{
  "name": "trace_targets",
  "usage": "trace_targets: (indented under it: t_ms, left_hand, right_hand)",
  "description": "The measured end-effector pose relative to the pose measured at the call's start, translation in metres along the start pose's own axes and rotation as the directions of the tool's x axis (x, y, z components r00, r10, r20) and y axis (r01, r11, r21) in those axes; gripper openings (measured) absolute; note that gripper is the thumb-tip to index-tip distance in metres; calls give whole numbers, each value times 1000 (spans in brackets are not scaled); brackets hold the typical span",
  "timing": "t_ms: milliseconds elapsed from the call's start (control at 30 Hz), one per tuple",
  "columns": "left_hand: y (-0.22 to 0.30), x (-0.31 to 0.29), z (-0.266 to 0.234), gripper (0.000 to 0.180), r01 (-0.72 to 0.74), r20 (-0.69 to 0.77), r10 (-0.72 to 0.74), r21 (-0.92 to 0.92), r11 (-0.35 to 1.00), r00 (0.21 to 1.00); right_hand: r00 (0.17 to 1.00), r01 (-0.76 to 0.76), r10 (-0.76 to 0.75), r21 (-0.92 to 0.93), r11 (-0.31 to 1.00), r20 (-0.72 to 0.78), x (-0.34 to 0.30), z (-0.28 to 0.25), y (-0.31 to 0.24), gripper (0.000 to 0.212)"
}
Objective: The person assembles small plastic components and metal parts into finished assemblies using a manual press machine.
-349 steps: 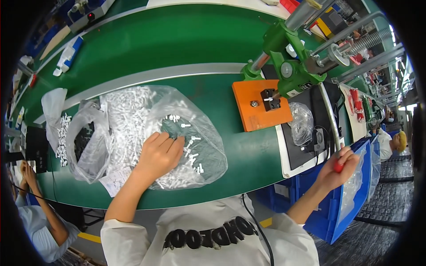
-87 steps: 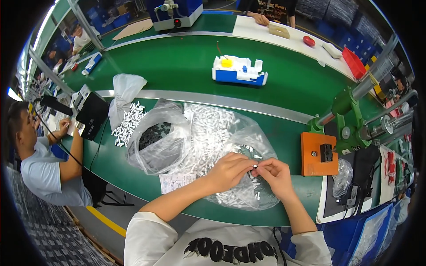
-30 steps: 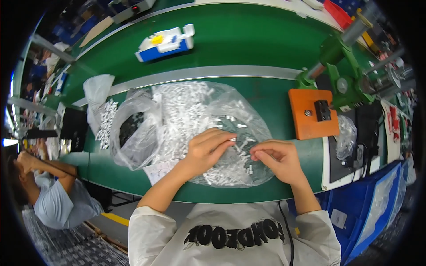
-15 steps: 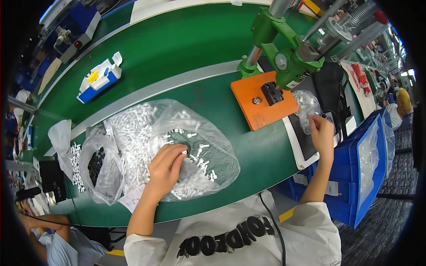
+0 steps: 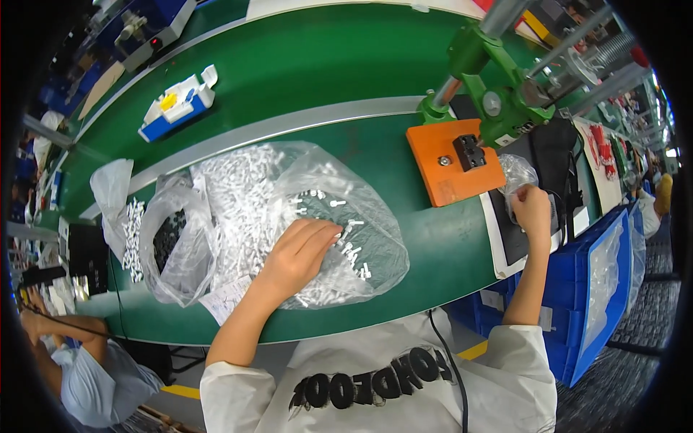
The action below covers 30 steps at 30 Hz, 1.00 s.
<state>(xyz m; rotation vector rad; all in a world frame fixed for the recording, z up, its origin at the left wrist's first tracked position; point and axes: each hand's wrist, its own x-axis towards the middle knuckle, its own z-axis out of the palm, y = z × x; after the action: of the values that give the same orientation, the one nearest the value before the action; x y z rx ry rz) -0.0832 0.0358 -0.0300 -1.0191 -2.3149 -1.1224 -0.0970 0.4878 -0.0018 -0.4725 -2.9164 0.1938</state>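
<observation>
My left hand (image 5: 297,254) reaches over a large clear plastic bag (image 5: 390,249) full of small white plastic parts (image 5: 245,187). Its fingers are pinched together at the bag's mouth, with a small white part at the tips. Several loose white parts (image 5: 352,252) lie just right of those fingertips. On the right, my right hand (image 5: 533,208) is closed at the edge of a small clear bag (image 5: 518,172). Whatever its fingertips hold is hidden or too small to make out.
A green hand press (image 5: 491,101) with an orange base (image 5: 447,173) stands beyond my right hand. Left lie an open bag of dark parts (image 5: 209,252) and a pile of white parts (image 5: 133,238). Blue crates (image 5: 563,296) stand at right. Another person's arm (image 5: 65,325) shows lower left.
The view has shifted, so the bench appears farther right and higher. My left hand has moved a little right over the bag. My right hand stays by the small bag, its fingers closer in.
</observation>
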Motion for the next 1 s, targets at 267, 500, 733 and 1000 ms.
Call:
trace_targets:
  t_ms: [267, 500, 733, 1000]
  left_hand:
    - [1, 0, 3, 22, 38, -58, -43, -81, 996, 997]
    - [2, -1, 3, 21, 51, -104, -59, -74, 996, 993]
    - [3, -2, 3, 22, 55, -115, -66, -101, 993, 991]
    - [7, -1, 2, 21, -17, -83, 17, -1, 1000, 996]
  right_hand:
    - [1000, -20, 21, 73, 997, -16, -3, 7, 23, 21]
    - [998, 12, -12, -4, 1000, 54, 8, 8, 20, 21]
    - [980, -136, -19, 732, 667, 199, -18, -46, 5, 30]
    - [872, -353, -373, 935, -34, 316, -86, 1, -112, 14]
